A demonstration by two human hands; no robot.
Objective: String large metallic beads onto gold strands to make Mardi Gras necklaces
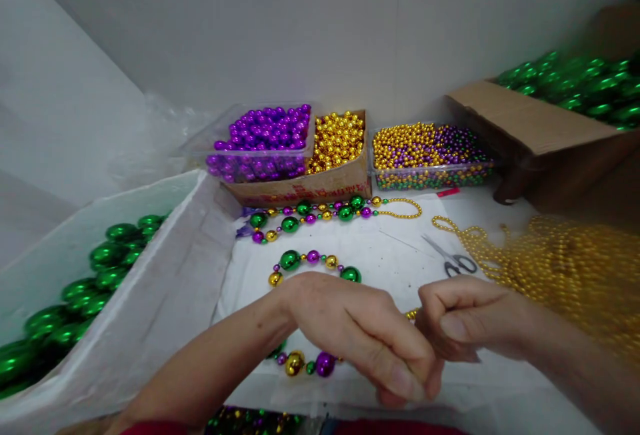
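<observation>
Close together over the front of the white-covered table (400,248), my left hand (370,335) and my right hand (467,321) meet, both with fingers closed. A bead necklace of large green, purple and gold balls (325,363) lies curved beneath my left hand and wrist. Its two sides run toward my fingers, and a short piece of small gold beads (411,315) shows between my hands. My fingers cover the ends of the strand. Beyond it lies a second bead necklace (310,219) with a gold-bead loop at its right end.
Scissors (459,264) lie near a heap of gold bead strands (565,268) on the right. Behind stand a tub of purple balls (270,129), a box of gold balls (340,138) and a tub of small mixed beads (430,151). Boxes of green balls flank both sides, one white-walled (150,275), one cardboard (535,121).
</observation>
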